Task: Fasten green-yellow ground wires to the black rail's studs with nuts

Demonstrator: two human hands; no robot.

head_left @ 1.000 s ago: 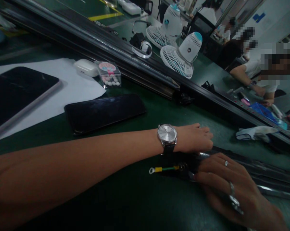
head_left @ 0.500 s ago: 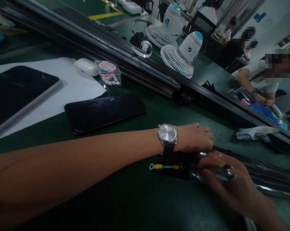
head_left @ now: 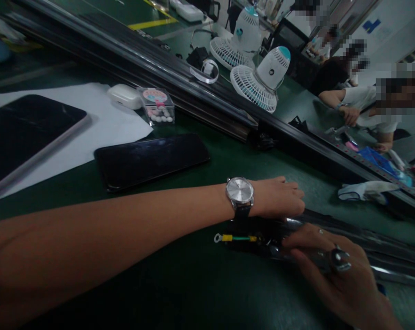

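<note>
Wrench (head_left: 317, 259) lies under the right hand (head_left: 334, 270), fingers closed around its shaft, head end poking out near the knuckles at the right. Right hand rests on the green tabletop (head_left: 193, 284) at the lower right, pressing the tool toward a dark part (head_left: 258, 231) that sits just beside the fingertips. Green and yellow wire (head_left: 236, 238) with a ring terminal sticks out of the left end of that part, lying flat on the tabletop. Left hand (head_left: 279, 197) reaches across from the left, palm down, fingers curled over the top edge of the same dark part; whether it actually grips it, cannot tell. Silver watch (head_left: 240, 191) on the left wrist. Dark part touches a long metal rail (head_left: 382, 250) running off to the right.

Small clear box (head_left: 158, 106) stands at the upper left, lid closed, white beads in the bottom. White earbud case (head_left: 124, 96) just beside it, closed, on a white paper sheet (head_left: 100, 123). Tablet (head_left: 24, 133) lies on the same sheet, screen dark. Black phone (head_left: 152, 160) lies flat between the sheet and the left forearm. Two white desk fans (head_left: 258, 78) stand beyond the conveyor rail (head_left: 159, 64). White glove (head_left: 363, 190) lies at the far right. Another person's hands work well apart at the upper right.
</note>
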